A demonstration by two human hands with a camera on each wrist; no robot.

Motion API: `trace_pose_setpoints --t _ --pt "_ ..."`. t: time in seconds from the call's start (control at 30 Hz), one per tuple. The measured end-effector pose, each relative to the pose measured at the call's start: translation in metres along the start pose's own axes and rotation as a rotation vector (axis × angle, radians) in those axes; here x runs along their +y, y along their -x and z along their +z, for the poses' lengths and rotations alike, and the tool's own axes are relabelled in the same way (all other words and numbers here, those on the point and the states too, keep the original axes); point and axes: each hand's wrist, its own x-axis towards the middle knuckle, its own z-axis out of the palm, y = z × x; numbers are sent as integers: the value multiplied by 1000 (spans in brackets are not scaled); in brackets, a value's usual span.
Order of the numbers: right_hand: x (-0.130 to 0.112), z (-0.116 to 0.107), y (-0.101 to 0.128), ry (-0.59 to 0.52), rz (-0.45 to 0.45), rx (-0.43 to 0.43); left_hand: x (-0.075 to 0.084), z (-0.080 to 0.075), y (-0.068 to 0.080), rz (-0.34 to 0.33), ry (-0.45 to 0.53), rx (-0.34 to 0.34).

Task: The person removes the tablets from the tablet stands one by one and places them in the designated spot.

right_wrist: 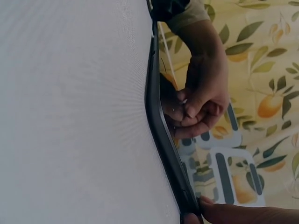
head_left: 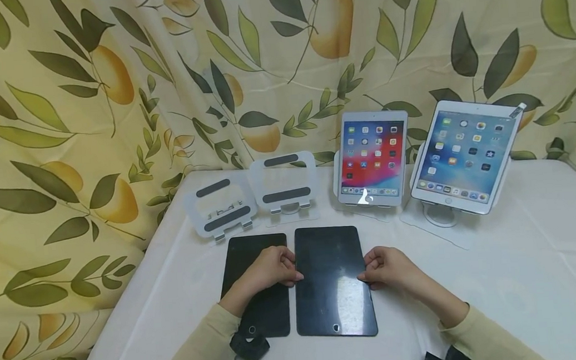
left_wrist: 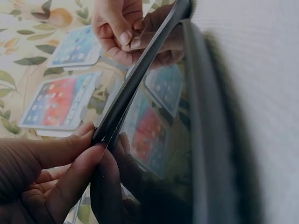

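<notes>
A black tablet [head_left: 330, 272] with a round home button lies between my two hands in front of me, its dark screen facing up. My left hand [head_left: 272, 267] pinches its left long edge between thumb and fingers, and the left wrist view shows that grip [left_wrist: 70, 172] close up. On the opposite long edge my right hand [head_left: 391, 265] pinches the rim; in the right wrist view its thumb [right_wrist: 233, 213] sits on the screen side, with a fingertip beneath. A second black tablet [head_left: 270, 320] lies to the left, partly hidden under my left hand and wrist.
Two white stands with dark pads, one at the left [head_left: 222, 207] and one beside it [head_left: 284, 183], stand behind the black tablets. Farther right, a lit white tablet [head_left: 373, 160] and another lit white tablet [head_left: 464, 156] rest on stands. A patterned curtain [head_left: 160, 72] hangs behind the white-covered table [head_left: 540, 274].
</notes>
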Motion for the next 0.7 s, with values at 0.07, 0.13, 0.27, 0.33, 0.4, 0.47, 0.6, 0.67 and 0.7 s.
trace_pose_setpoints --t 0.07,0.13,0.27,0.33,0.4,0.47,0.6,0.67,0.7 --pt "0 1 0 10 3 5 0 1 1 1 -10 7" --pt "0 1 0 19 1 5 0 2 2 5 -25 15" --pt "-2 2 -1 33 -4 9 3 2 4 17 -67 34" --pt "-3 3 0 38 -4 15 4 2 5 27 -83 42" --pt "-3 4 0 46 -5 26 5 3 6 40 -89 50" --pt "-3 5 1 62 -10 39 5 3 7 54 -101 54" --pt "-4 6 2 92 -25 61 7 3 8 63 -161 72" --pt "-4 7 3 103 -23 67 7 3 9 71 -192 83" --pt "-5 7 3 109 -22 67 7 2 9 75 -197 87"
